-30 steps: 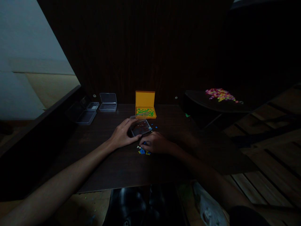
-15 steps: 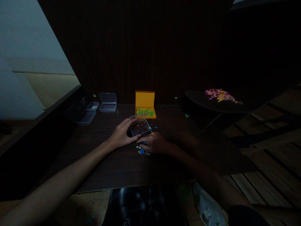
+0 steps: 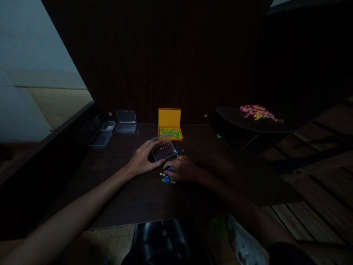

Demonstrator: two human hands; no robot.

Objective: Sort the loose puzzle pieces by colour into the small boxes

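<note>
My left hand (image 3: pixel 143 158) grips the left side of a clear plastic box (image 3: pixel 164 150), thumb along its near edge and fingers at the far side. The box lies open on the dark table, its lid raised at the back, with small dark or reddish bits inside. Just right of the box's near edge, my right hand (image 3: pixel 182 168) has its fingers curled, with blue pieces (image 3: pixel 170 169) showing at the fingertips. Below them lies a small pile of blue, yellow and white pieces (image 3: pixel 167 179). A few blue pieces (image 3: pixel 182 150) lie beside the box's right end.
Behind stands an open yellow box (image 3: pixel 169 117) holding green pieces. Open clear boxes (image 3: pixel 126 127) sit at the back left, one of them larger (image 3: pixel 100 139). Pink and yellow pieces (image 3: pixel 257 112) are heaped on a curved shelf (image 3: pixel 228 115) at right. A dark board rises behind.
My right hand's fingers have curled in and drawn slightly right, with blue pieces now at the fingertips. My left hand stays on the clear box.
</note>
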